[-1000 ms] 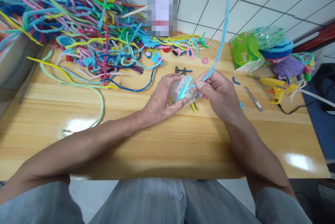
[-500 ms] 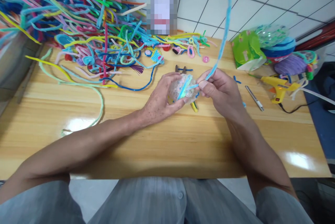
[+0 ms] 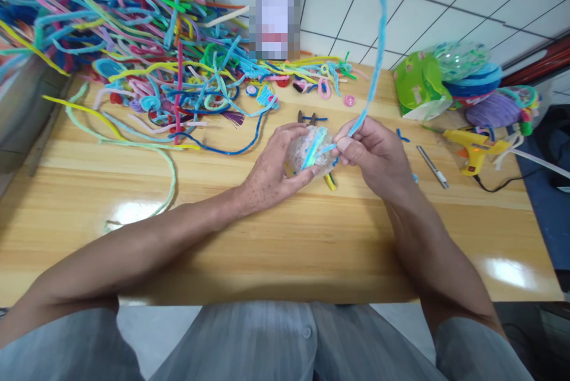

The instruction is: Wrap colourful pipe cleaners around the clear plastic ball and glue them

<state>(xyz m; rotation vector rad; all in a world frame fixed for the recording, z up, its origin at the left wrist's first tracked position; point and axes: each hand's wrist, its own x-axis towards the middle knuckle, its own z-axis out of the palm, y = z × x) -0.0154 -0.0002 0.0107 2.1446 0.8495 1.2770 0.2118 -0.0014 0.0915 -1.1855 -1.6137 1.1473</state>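
My left hand point(image 3: 278, 167) is wrapped around a clear, rounded plastic piece point(image 3: 300, 152) with light blue and green fuzzy strips across it. Between the thumb and fingers of my right hand point(image 3: 367, 146) is a light blue pipe cleaner point(image 3: 378, 54). Its short end reaches down to the plastic piece, and its long end rises past the top of the view. Under and behind the piece, pliers lie on the table, their dark jaws point(image 3: 307, 118) and a yellow handle point(image 3: 330, 181) showing. Whether the pipe cleaner is fixed to the piece I cannot tell.
A big heap of coloured pipe cleaners point(image 3: 146, 66) covers the back left. At the right lie a utility knife point(image 3: 433, 167) and a yellow glue gun point(image 3: 475, 149) with a cord. Behind them stand a green packet point(image 3: 420, 85) and a purple coil point(image 3: 494, 109). A pink button point(image 3: 350, 100) lies at the back.
The upper part of the light blue pipe cleaner has swung slightly left, and my right hand has shifted a little left with it. My left hand keeps its place around the plastic piece.
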